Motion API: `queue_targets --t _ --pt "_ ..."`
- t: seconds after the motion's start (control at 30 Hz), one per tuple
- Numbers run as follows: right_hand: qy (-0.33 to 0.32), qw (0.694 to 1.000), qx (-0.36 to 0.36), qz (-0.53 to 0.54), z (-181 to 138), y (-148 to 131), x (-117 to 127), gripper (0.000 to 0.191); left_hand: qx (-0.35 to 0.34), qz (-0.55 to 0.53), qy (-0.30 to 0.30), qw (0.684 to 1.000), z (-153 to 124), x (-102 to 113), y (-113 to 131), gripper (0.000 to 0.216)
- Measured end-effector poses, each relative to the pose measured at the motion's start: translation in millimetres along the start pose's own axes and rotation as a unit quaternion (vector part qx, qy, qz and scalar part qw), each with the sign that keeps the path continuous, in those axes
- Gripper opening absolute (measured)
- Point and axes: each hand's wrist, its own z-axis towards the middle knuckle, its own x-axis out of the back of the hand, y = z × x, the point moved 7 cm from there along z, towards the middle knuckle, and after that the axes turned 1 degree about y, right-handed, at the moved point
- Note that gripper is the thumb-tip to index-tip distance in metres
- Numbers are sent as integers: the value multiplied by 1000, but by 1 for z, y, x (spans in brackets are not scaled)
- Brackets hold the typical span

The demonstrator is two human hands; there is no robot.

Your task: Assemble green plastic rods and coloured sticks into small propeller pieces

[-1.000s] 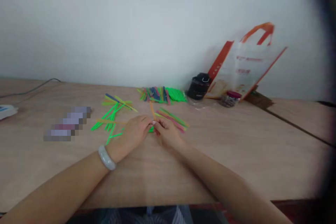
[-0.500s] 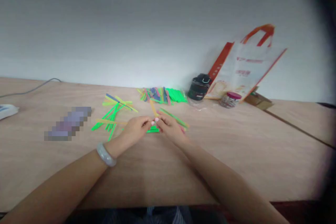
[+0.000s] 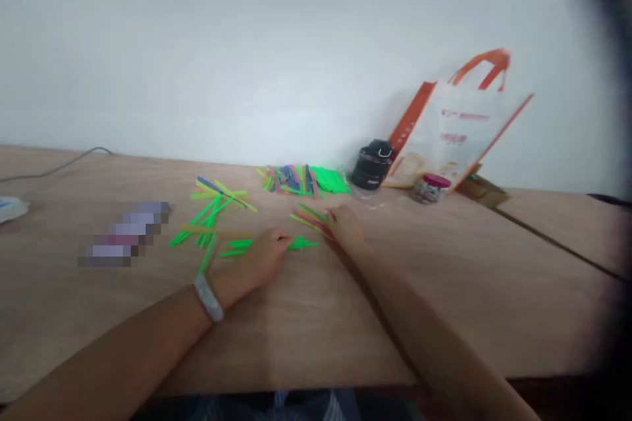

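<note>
My left hand [image 3: 264,260], with a pale bangle on its wrist, rests on the wooden table [image 3: 444,289] with its fingertips pressing on a green strip [image 3: 301,244] that lies flat. My right hand [image 3: 345,227] reaches farther back onto a small bunch of green and pink strips [image 3: 309,216]; its fingers are blurred. A loose scatter of green, yellow and blue strips [image 3: 212,217] lies to the left. A pile of mixed coloured strips [image 3: 303,179] sits near the wall.
A black jar [image 3: 370,164], a small pink-lidded jar [image 3: 430,188] and an orange-and-white bag [image 3: 457,128] stand at the back right. A blurred-out object [image 3: 123,235] and a white device [image 3: 10,208] lie at the left. A table seam runs at the right.
The hands were pinched together over a green strip. They have parted: the right hand moved back and right to the green and pink strips, the left stays on the green strip.
</note>
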Motion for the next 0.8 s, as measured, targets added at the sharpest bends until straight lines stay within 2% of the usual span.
queue_targets --t 0.17,0.47,0.6,0.73,0.8 --pt "-49 992 23 -111 -2 -3 -14 37 -2 26 13 1000 -3 -6 -8 32" --pt "-39 993 31 -110 -6 -7 -10 34 0 26 -7 1000 -2 -4 -8 34" --pt "-36 994 20 -100 -8 -8 -6 34 59 136 -35 988 -5 29 -13 24" --pt "-30 994 26 -100 -9 -11 -3 34 196 233 -113 946 -20 75 -51 21" --pt "-31 994 33 -99 -10 -13 -3 34 268 241 -171 917 -35 86 -78 19"
